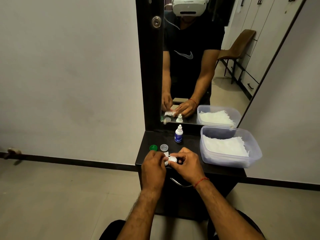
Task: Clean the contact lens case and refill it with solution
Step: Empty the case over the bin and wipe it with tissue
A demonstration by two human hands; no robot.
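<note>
Over the front of the dark dresser top [190,146], the right hand [187,164] grips the white lens case [173,159] while the left hand [153,168] pinches a tissue scrap [166,154] against it, with the green cap [153,147], the clear cap [164,147] and the solution bottle [178,134] just behind.

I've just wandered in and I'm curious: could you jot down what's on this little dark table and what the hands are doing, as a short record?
left hand: pinches a tissue piece against the case
right hand: holds the white lens case
caps: green cap and clear cap, off the case, side by side on the table
solution bottle: upright, behind the hands, untouched
plastic tub: right of the hands, holds white tissues
</note>
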